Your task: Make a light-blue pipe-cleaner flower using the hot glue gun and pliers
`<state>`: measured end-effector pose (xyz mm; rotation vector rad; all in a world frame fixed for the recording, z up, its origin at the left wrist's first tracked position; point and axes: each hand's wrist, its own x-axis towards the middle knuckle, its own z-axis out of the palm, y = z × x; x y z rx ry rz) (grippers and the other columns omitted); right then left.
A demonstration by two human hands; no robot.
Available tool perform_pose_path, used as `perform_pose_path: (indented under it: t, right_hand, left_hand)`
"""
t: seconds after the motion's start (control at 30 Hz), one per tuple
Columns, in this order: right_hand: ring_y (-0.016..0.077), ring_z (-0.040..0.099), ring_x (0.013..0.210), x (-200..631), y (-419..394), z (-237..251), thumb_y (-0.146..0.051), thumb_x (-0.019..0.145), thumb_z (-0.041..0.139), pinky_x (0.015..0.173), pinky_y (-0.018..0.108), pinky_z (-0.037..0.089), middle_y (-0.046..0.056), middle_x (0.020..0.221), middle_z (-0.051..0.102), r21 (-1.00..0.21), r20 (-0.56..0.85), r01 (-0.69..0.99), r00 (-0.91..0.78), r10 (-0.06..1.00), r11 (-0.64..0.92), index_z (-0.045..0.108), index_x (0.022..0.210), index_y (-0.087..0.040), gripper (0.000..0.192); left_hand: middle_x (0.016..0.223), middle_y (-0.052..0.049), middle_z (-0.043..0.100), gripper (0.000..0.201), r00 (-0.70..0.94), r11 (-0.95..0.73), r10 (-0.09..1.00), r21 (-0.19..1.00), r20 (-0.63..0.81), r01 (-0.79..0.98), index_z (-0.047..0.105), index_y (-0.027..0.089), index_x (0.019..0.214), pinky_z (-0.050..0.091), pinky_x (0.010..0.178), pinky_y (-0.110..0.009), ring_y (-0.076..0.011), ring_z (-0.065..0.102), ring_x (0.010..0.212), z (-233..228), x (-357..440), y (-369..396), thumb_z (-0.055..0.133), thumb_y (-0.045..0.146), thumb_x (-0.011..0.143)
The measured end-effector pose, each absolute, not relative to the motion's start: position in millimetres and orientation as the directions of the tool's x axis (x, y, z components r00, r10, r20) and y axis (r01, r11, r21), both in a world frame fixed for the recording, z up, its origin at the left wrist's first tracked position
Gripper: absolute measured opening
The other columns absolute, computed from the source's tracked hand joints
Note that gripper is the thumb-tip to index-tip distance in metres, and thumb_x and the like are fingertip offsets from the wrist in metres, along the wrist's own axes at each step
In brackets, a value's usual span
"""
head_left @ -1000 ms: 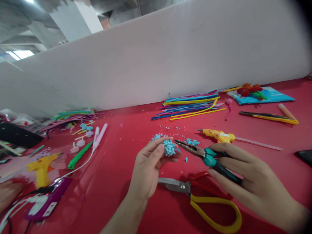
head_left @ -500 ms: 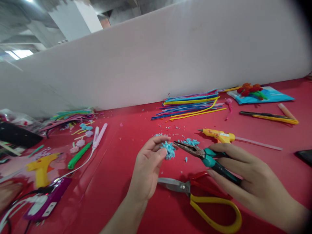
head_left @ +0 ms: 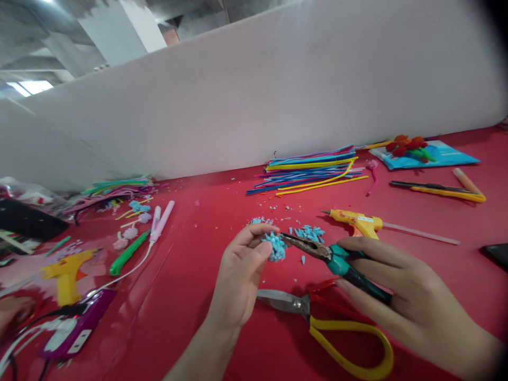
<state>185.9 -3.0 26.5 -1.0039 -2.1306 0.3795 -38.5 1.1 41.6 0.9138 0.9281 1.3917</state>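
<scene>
White partition (head_left: 278,95) behind red table (head_left: 190,254); grey ceiling (head_left: 39,47) with skylight (head_left: 29,87)

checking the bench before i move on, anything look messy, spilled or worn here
Small blue scraps lie scattered on the red table around the blue pompom in the left hand. The pliers in the right hand have brown, rusty-looking jaws.

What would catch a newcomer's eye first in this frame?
Most striking is the fluffy blue ball pinched in the left hand at centre, with the tips of the pliers in the right hand right at it. Just below lie big scissors with yellow and red handles on the red table. Behind, a bundle of bright craft stems lies by the white wall.
</scene>
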Motion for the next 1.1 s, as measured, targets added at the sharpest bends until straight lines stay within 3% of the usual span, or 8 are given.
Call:
perform_pose_path:
  t: [0.23,0.43,0.63,0.9,1.0,1.1]
  right_hand:
    - [0.0181,0.064,0.075,185.3,-4.6,27.4,-0.02,0.089,0.051,0.066,0.03,0.054,0.008,0.095,0.065,-0.479,0.496,0.577,-0.443,0.747,0.661,0.067,0.081,-0.02,0.018]
    - [0.0195,0.064,0.079,184.8,-3.3,26.0,-0.019,0.089,0.052,0.066,0.031,0.053,0.008,0.096,0.065,-0.379,0.59,0.586,-0.443,0.675,0.716,0.067,0.09,-0.018,0.015]
    - [0.0251,0.062,0.085,184.2,-5.1,21.6,-0.016,0.088,0.052,0.072,0.037,0.049,0.009,0.095,0.068,-0.118,0.692,0.68,-0.467,0.551,0.724,0.065,0.076,-0.016,0.017]
    - [0.0311,0.059,0.083,187.1,-7.6,18.0,-0.011,0.085,0.058,0.067,0.044,0.046,0.015,0.098,0.068,0.164,0.674,0.72,-0.581,0.456,0.675,0.07,0.082,-0.009,0.012]
    - [0.03,0.059,0.082,186.9,-6.6,17.8,-0.012,0.084,0.058,0.067,0.044,0.046,0.015,0.098,0.067,0.142,0.673,0.721,-0.573,0.467,0.678,0.069,0.081,-0.01,0.011]
    - [0.0275,0.059,0.087,185.7,-3.9,20.4,-0.017,0.085,0.058,0.072,0.043,0.048,0.013,0.102,0.064,-0.039,0.676,0.711,-0.499,0.542,0.703,0.067,0.083,-0.014,0.01]
  left_hand:
    - [0.081,-0.001,0.065,0.014,-0.019,-0.019,1.0,0.927,0.012,-0.375,0.072,0.018,0.092,0.044,0.066,-0.014,-0.0069,0.053,0.068,41.8,-38.4,0.7,0.068,0.022,0.079]
    - [0.083,-0.002,0.068,0.02,-0.02,-0.019,1.0,0.924,0.012,-0.382,0.072,0.017,0.093,0.046,0.068,-0.014,-0.008,0.057,0.072,41.6,-37.2,1.6,0.074,0.023,0.074]
    - [0.085,-0.002,0.07,0.021,-0.041,-0.013,0.999,0.913,-0.004,-0.408,0.072,0.018,0.092,0.049,0.067,-0.016,-0.0098,0.062,0.074,41.3,-36.7,0.9,0.077,0.024,0.072]
    - [0.074,-0.005,0.071,0.016,0.001,0.056,0.998,0.908,-0.061,-0.415,0.068,0.015,0.091,0.049,0.057,-0.015,-0.0086,0.061,0.061,41.4,-36.5,-0.3,0.069,0.026,0.08]
    - [0.075,-0.005,0.071,0.016,0.013,0.079,0.997,0.906,-0.08,-0.416,0.067,0.015,0.092,0.049,0.056,-0.015,-0.0074,0.06,0.057,41.9,-36.9,-0.9,0.068,0.028,0.082]
    - [0.076,-0.002,0.069,0.02,-0.025,0.044,0.998,0.901,-0.06,-0.432,0.068,0.017,0.095,0.051,0.061,-0.017,-0.0081,0.061,0.061,41.7,-37.7,-0.3,0.072,0.025,0.077]
